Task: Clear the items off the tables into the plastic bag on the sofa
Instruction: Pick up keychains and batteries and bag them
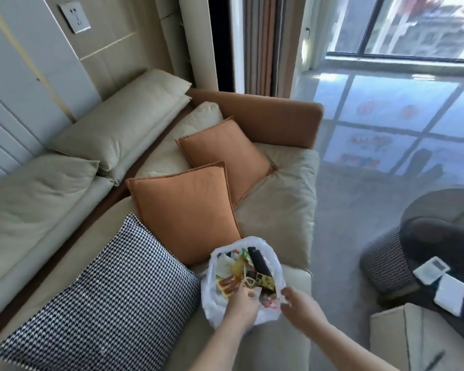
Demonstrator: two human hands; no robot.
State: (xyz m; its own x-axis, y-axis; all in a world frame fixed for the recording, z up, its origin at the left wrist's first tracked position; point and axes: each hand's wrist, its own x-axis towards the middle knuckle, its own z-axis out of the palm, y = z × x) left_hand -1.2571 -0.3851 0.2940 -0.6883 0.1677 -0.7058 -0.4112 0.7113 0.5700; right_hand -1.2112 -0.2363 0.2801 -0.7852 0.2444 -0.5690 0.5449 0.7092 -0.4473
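Now left hand (242, 297) in plastic bag (212, 298), right hand (296, 303) pinching its rim

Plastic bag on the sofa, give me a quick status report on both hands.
Left hand inside plastic bag, grip unclear. Right hand pinching the bag rim open. Bag holds mixed items, nothing blocking.

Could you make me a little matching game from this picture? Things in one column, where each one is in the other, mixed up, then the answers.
Things:
1. plastic bag
2. black remote
3. white flat items
4. wall socket

Places:
A. high on the wall panel
B. on the dark round table at the right
C. on the sofa seat's front edge, next to the checked cushion
D. inside the bag, among colourful wrappers

Pairs: 1-C, 2-D, 3-B, 4-A
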